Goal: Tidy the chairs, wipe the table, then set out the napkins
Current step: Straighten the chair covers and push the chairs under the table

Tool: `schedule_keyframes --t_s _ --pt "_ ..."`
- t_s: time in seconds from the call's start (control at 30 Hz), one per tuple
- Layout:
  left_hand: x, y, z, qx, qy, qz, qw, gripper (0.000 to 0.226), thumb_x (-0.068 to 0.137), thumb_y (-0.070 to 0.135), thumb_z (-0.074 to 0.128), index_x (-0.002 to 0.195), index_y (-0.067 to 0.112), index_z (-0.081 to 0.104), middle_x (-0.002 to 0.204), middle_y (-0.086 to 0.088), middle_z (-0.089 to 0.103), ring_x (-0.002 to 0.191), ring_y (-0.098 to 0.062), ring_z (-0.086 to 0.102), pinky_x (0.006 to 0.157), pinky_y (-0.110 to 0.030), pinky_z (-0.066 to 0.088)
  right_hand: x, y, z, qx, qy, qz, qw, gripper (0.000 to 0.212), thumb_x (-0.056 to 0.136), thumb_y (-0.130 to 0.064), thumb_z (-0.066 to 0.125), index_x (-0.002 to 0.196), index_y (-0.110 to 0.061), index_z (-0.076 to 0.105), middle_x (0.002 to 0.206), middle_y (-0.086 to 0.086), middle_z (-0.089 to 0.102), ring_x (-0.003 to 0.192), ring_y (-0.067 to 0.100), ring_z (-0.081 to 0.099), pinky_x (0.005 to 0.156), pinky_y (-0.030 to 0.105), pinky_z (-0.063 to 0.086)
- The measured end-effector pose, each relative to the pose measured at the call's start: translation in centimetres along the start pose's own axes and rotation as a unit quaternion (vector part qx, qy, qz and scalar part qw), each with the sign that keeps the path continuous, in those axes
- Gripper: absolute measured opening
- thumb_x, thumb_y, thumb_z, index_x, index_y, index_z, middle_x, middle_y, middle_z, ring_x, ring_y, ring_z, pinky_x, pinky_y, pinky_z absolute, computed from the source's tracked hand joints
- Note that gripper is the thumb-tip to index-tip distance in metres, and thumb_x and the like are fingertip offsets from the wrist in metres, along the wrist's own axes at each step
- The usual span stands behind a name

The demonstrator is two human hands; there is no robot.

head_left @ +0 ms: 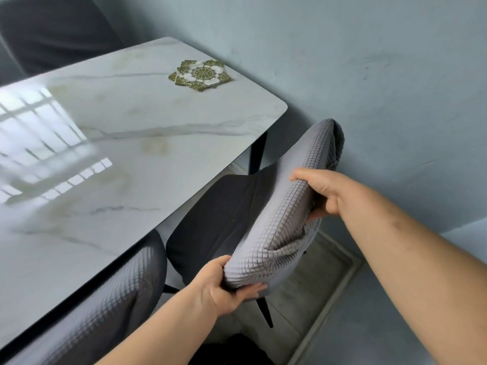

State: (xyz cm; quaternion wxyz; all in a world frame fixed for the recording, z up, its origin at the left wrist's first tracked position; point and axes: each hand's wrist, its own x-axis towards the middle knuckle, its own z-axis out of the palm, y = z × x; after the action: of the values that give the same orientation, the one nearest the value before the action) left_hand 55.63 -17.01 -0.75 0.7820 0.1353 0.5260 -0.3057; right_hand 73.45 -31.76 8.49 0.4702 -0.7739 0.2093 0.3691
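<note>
A grey chair [284, 206] with a waffle-textured cover and a dark seat stands at the right side of the white marble table [118, 159], its seat partly under the tabletop. My left hand [229, 288] grips the near end of the chair's backrest. My right hand [321, 191] grips the backrest's top edge farther along. A fanned stack of green patterned napkins [200, 74] lies near the table's far right corner.
A second grey covered chair [116, 306] is tucked under the table at the near side. A dark chair [52, 30] stands at the far end. A pale blue wall [369, 75] runs close behind the held chair.
</note>
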Motion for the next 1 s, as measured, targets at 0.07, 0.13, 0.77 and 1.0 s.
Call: schedule_keyframes --t_s 0.07,0.13,0.77,1.0 --pt "0.0 -0.1 0.1 -0.026 -0.001 0.01 1.0 0.035 0.091 0.015 0.049 0.108 -0.015 0.057 0.13 -0.041 0.041 0.126 -0.052 0.04 0.052 -0.064 0.045 0.0 0.0 -0.3 -0.012 0.012 -0.026 1.0 0.044 0.08 -0.017 0.06 0.121 -0.005 0.052 0.11 0.018 0.062 0.087 0.032 0.064 0.058 0.044 0.059" --pt "0.1 -0.2 0.1 -0.039 0.003 0.033 0.999 0.031 0.092 0.009 0.049 0.107 -0.017 0.057 0.126 -0.042 0.045 0.126 -0.053 0.04 0.052 -0.066 0.043 -0.2 0.2 -0.5 0.0 0.022 -0.042 0.999 0.038 0.082 -0.012 0.054 0.119 -0.003 0.051 0.102 0.018 0.063 0.083 0.031 0.064 0.057 0.043 0.058" --pt "-0.6 5.7 -2.4 -0.08 -0.027 0.184 0.979 0.024 0.089 0.001 0.05 0.107 -0.009 0.063 0.106 -0.026 0.068 0.098 -0.044 0.065 0.069 -0.067 0.049 1.8 -1.9 2.4 0.068 0.041 -0.091 0.993 0.022 0.089 -0.013 0.053 0.109 -0.006 0.055 0.1 0.015 0.064 0.081 0.026 0.064 0.044 0.03 0.054" --pt "-0.2 8.5 -1.9 -0.108 -0.011 0.213 0.971 0.017 0.093 0.004 0.049 0.087 -0.006 0.061 0.068 -0.022 0.071 0.082 -0.039 0.064 0.045 -0.057 0.053 4.7 -2.7 3.9 0.098 0.024 -0.082 0.991 0.03 0.086 -0.013 0.057 0.114 -0.002 0.056 0.109 0.017 0.062 0.087 0.029 0.064 0.046 0.032 0.054"
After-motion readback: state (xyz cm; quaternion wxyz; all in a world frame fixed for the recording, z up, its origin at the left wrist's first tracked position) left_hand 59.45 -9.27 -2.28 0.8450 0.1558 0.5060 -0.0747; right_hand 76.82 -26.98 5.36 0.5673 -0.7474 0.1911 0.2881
